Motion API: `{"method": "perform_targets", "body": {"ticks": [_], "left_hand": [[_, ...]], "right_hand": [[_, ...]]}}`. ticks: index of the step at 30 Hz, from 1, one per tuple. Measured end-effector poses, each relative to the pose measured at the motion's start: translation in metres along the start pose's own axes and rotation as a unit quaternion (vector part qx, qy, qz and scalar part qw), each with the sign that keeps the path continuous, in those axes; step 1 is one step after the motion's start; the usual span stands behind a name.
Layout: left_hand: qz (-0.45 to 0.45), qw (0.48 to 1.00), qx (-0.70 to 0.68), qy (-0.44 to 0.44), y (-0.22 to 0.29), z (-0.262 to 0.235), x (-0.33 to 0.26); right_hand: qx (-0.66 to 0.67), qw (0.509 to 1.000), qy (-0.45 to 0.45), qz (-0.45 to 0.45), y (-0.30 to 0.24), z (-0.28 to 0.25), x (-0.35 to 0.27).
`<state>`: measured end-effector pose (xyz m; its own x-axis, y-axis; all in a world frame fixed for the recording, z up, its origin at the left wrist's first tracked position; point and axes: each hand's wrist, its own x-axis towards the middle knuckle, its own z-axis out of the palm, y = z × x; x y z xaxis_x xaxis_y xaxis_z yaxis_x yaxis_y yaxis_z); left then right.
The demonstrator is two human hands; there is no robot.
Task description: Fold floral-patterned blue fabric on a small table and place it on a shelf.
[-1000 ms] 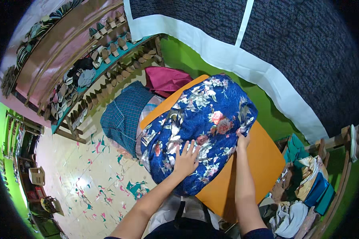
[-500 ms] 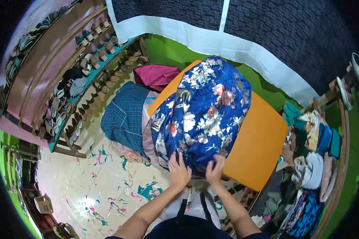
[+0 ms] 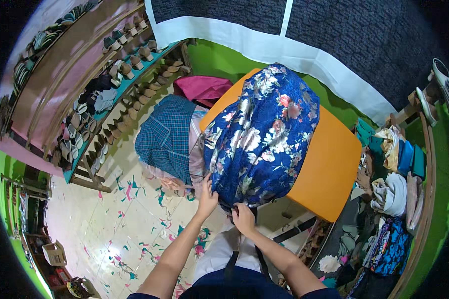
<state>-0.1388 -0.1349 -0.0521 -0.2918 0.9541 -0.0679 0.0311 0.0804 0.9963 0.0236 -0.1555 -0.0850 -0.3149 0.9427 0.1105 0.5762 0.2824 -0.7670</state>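
A large navy-blue cloth with white and coral flowers [image 3: 264,134] lies draped over an orange table [image 3: 329,169] in front of me, its near edge hanging over the side. My left hand [image 3: 207,199] is closed on the cloth's left near edge, its fingers partly hidden by the fabric. My right hand [image 3: 244,219] is closed on the near hem, a little right of the left hand and closer to me. Left of the table sits a teal plaid cloth [image 3: 164,132] over a pale pink fabric [image 3: 196,149].
A wooden rack with rows of shoes [image 3: 112,97] runs along the left wall. Magenta fabric [image 3: 202,88] lies behind the table. Folded cloths and garments [image 3: 391,194] fill a shelf at right. Coloured scraps [image 3: 134,244] litter the tiled floor [image 3: 97,214].
My left hand has moved left and up to the cloth's left edge, and my right hand left and slightly down. The near part of the cloth has been pulled and smoothed. The view has shifted slightly.
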Motion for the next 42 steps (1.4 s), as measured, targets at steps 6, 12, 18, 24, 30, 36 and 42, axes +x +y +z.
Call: {"method": "perform_targets", "body": {"ticks": [6, 12, 18, 24, 30, 36, 42], "left_hand": [[-0.114, 0.977, 0.172, -0.052, 0.004, -0.006, -0.019], [-0.177, 0.983, 0.011, -0.052, -0.05, -0.072, -0.011], [0.029, 0.926, 0.35, 0.136, -0.035, -0.064, 0.0], [0.05, 0.909, 0.412, 0.042, -0.019, 0.016, -0.022], [-0.187, 0.891, 0.399, -0.109, -0.051, 0.051, -0.05], [-0.215, 0.864, 0.425, -0.162, -0.096, 0.063, -0.06], [-0.239, 0.847, 0.452, -0.143, -0.088, 0.097, -0.087]], "right_hand": [[0.122, 0.992, -0.024, 0.004, -0.035, 0.006, 0.017], [0.09, 0.996, 0.011, -0.007, -0.015, -0.011, 0.029], [0.048, 0.998, 0.039, 0.009, 0.0, -0.028, 0.042], [0.03, 0.998, 0.055, -0.021, -0.003, -0.043, 0.057], [0.066, 0.973, 0.024, 0.219, 0.04, -0.058, 0.035], [0.189, 0.836, -0.098, 0.506, 0.093, -0.043, 0.029], [0.309, 0.854, -0.115, 0.403, 0.097, -0.05, 0.031]]}}
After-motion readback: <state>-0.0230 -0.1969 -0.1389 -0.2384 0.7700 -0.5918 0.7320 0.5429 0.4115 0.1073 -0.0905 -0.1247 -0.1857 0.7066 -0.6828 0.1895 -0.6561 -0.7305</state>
